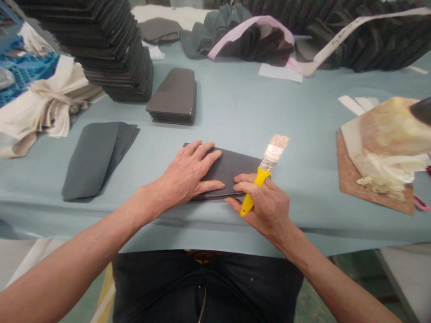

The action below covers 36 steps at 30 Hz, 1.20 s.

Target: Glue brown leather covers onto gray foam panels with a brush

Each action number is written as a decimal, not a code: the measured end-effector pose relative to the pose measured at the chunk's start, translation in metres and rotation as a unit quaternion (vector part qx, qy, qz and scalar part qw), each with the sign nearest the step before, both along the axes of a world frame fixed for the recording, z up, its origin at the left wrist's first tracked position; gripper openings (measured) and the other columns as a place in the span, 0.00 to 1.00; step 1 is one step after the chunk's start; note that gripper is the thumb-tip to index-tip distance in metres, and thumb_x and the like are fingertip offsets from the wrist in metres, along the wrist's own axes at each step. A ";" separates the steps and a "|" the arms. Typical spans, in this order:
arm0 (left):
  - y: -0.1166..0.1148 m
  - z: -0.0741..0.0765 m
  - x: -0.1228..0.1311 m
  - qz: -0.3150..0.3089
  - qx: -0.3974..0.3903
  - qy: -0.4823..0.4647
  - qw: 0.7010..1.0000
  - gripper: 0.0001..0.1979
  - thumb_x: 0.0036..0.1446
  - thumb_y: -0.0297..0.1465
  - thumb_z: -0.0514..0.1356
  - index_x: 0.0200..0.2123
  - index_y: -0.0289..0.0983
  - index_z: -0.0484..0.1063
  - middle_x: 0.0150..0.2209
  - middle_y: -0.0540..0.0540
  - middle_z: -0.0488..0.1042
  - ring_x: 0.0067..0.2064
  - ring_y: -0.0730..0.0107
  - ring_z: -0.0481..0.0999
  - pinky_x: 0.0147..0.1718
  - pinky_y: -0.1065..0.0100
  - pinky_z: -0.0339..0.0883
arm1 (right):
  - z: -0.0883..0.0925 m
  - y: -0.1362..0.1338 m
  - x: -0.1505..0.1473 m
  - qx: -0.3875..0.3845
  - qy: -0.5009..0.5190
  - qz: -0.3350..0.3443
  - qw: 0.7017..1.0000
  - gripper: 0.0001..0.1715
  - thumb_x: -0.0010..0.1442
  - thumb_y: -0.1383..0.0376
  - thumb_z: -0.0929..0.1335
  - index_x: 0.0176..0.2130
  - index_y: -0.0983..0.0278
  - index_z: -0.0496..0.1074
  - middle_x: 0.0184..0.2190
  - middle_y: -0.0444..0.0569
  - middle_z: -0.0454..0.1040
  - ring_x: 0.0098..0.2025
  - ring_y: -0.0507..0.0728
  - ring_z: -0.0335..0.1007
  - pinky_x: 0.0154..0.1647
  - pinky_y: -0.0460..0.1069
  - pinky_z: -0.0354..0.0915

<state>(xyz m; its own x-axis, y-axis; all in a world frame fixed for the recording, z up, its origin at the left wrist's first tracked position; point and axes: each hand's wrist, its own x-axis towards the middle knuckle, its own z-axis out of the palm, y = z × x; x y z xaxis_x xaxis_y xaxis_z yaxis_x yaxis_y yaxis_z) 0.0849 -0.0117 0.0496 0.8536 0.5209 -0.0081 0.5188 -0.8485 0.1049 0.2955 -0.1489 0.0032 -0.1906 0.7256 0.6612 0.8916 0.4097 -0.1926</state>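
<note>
My left hand (190, 172) lies flat, fingers spread, on a small stack of dark grey pieces (235, 167) near the table's front edge. My right hand (266, 202) holds a yellow-handled brush (266, 168) between its fingers, bristles pointing up and away, while its fingertips touch the stack's near right edge. The stack's left part is hidden under my left hand.
On the pale blue table (235, 103) sit a fanned pile of grey pieces (96, 157), a neat stack (175, 95) and a tall leaning stack (107, 45). A glue-crusted container on a brown board (380, 152) stands at right. Bundled dark pieces (353, 36) line the back.
</note>
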 end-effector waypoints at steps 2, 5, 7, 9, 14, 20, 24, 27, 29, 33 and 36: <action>0.000 0.000 0.000 0.003 -0.001 0.001 1.000 0.41 0.71 0.54 0.60 0.73 0.30 0.64 0.74 0.26 0.63 0.74 0.28 0.62 0.71 0.35 0.63 | 0.000 0.000 0.000 -0.002 0.001 -0.002 1.000 0.14 0.69 0.61 0.75 0.49 0.59 0.70 0.48 0.50 0.85 0.47 0.59 0.84 0.50 0.52 0.74; 0.000 -0.001 0.000 0.002 -0.004 -0.001 1.000 0.41 0.71 0.54 0.60 0.73 0.30 0.64 0.74 0.25 0.63 0.74 0.28 0.63 0.71 0.35 0.63 | -0.001 0.000 0.000 -0.005 0.003 -0.002 1.000 0.13 0.69 0.60 0.75 0.49 0.58 0.70 0.48 0.50 0.85 0.47 0.58 0.84 0.50 0.52 0.74; 0.000 -0.001 0.001 0.001 -0.005 -0.003 1.000 0.41 0.71 0.54 0.60 0.73 0.30 0.64 0.74 0.25 0.63 0.74 0.28 0.63 0.70 0.35 0.63 | -0.002 0.000 0.000 -0.002 -0.001 -0.002 1.000 0.13 0.69 0.60 0.75 0.49 0.59 0.70 0.48 0.49 0.85 0.47 0.58 0.84 0.50 0.52 0.74; 0.000 -0.002 0.000 0.000 -0.006 -0.006 1.000 0.41 0.71 0.54 0.60 0.73 0.30 0.64 0.74 0.25 0.63 0.74 0.28 0.63 0.71 0.35 0.63 | -0.002 0.000 0.001 0.000 -0.003 -0.003 1.000 0.14 0.69 0.60 0.75 0.49 0.59 0.70 0.48 0.50 0.85 0.47 0.59 0.84 0.50 0.52 0.74; 0.001 -0.003 0.000 -0.002 -0.007 -0.011 1.000 0.40 0.72 0.54 0.60 0.73 0.30 0.64 0.74 0.25 0.63 0.74 0.29 0.62 0.71 0.35 0.62 | -0.002 0.000 0.001 -0.003 -0.006 -0.002 1.000 0.14 0.69 0.60 0.75 0.49 0.60 0.70 0.48 0.50 0.85 0.47 0.59 0.84 0.50 0.52 0.75; 0.000 -0.002 0.000 0.004 -0.009 -0.009 1.000 0.40 0.71 0.54 0.60 0.73 0.31 0.64 0.74 0.26 0.63 0.74 0.30 0.62 0.71 0.37 0.62 | 0.000 0.000 0.001 -0.003 -0.008 0.001 1.000 0.14 0.69 0.61 0.75 0.48 0.60 0.69 0.47 0.51 0.85 0.47 0.60 0.84 0.48 0.53 0.75; 0.001 -0.003 -0.001 0.005 -0.018 -0.021 1.000 0.40 0.71 0.54 0.61 0.74 0.31 0.64 0.74 0.25 0.63 0.75 0.31 0.62 0.72 0.37 0.61 | -0.001 -0.001 -0.001 -0.006 0.005 -0.003 1.000 0.12 0.70 0.60 0.74 0.48 0.59 0.70 0.47 0.51 0.85 0.48 0.60 0.84 0.48 0.53 0.75; 0.001 -0.005 -0.001 0.000 -0.013 -0.027 1.000 0.40 0.71 0.54 0.60 0.73 0.32 0.64 0.74 0.25 0.64 0.74 0.30 0.63 0.70 0.35 0.62 | -0.002 -0.001 -0.001 -0.011 0.017 -0.007 1.000 0.11 0.71 0.60 0.74 0.48 0.58 0.71 0.48 0.50 0.85 0.49 0.59 0.84 0.50 0.53 0.75; 0.002 -0.006 -0.001 -0.003 -0.011 -0.031 0.999 0.40 0.72 0.55 0.60 0.73 0.32 0.64 0.74 0.25 0.64 0.74 0.30 0.63 0.70 0.34 0.63 | -0.003 -0.001 -0.002 -0.014 0.019 -0.010 1.000 0.10 0.71 0.60 0.73 0.48 0.58 0.71 0.48 0.50 0.85 0.49 0.59 0.84 0.52 0.54 0.75; 0.001 -0.006 -0.001 -0.002 -0.012 -0.025 1.000 0.40 0.72 0.54 0.59 0.74 0.31 0.63 0.74 0.24 0.63 0.74 0.29 0.62 0.70 0.33 0.62 | -0.002 -0.001 -0.001 -0.011 0.014 -0.010 1.000 0.08 0.72 0.59 0.72 0.48 0.58 0.71 0.48 0.50 0.85 0.48 0.59 0.83 0.51 0.53 0.75; 0.001 -0.005 -0.001 0.001 -0.011 -0.018 1.000 0.40 0.72 0.54 0.59 0.74 0.31 0.63 0.75 0.25 0.63 0.74 0.29 0.62 0.70 0.34 0.62 | -0.001 0.000 -0.001 -0.006 0.011 -0.007 1.000 0.08 0.73 0.59 0.72 0.48 0.58 0.70 0.47 0.50 0.85 0.48 0.59 0.83 0.50 0.53 0.74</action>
<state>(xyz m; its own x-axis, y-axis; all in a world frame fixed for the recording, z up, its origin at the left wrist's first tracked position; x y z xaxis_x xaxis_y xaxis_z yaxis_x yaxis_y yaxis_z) 0.0838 -0.0106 0.0450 0.8521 0.5232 0.0105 0.5167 -0.8443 0.1422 0.2942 -0.1494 0.0022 -0.1665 0.7359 0.6564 0.8929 0.3949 -0.2163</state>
